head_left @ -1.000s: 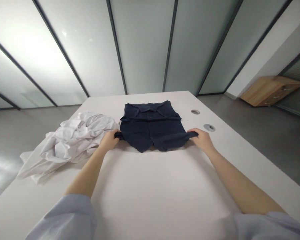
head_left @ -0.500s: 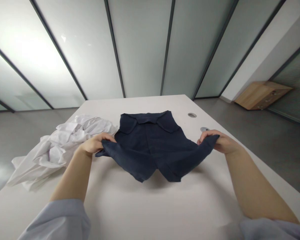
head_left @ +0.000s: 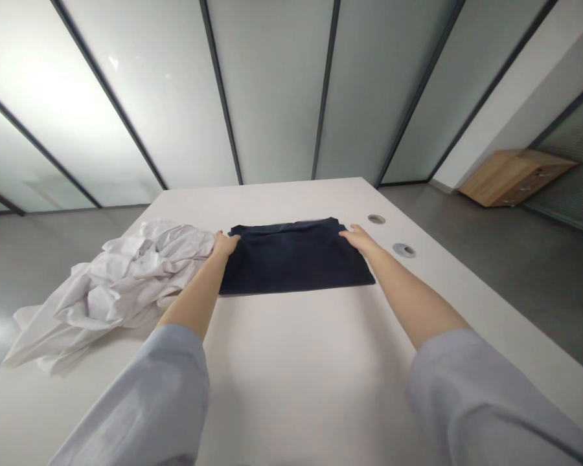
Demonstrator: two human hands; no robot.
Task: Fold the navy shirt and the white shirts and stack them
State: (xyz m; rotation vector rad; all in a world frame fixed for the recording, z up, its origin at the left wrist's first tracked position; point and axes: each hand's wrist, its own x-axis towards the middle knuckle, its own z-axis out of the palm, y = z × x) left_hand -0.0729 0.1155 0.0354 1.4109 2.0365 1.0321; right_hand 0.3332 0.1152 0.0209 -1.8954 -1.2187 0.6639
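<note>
Dark navy shorts (head_left: 296,259) lie folded over into a wide, flat rectangle on the white table (head_left: 291,362), their fold running along the near edge. At the far left corner my left hand (head_left: 227,244) is closed on the cloth. The far right corner is held by my right hand (head_left: 358,238), its fingertips on the fabric and partly hidden by it. Both arms reach forward. The waistband edge just shows behind the folded-over legs.
A crumpled heap of white cloth (head_left: 126,278) lies on the table's left side, close to my left forearm. Two round cable holes, a far grommet (head_left: 376,219) and a nearer grommet (head_left: 405,250), sit at the right. Beyond stands a wooden cabinet (head_left: 505,178).
Both hands have moved forward and closer together, carrying the shorts' leg ends up over the waistband. The spread shorts are now folded into a rectangle.
</note>
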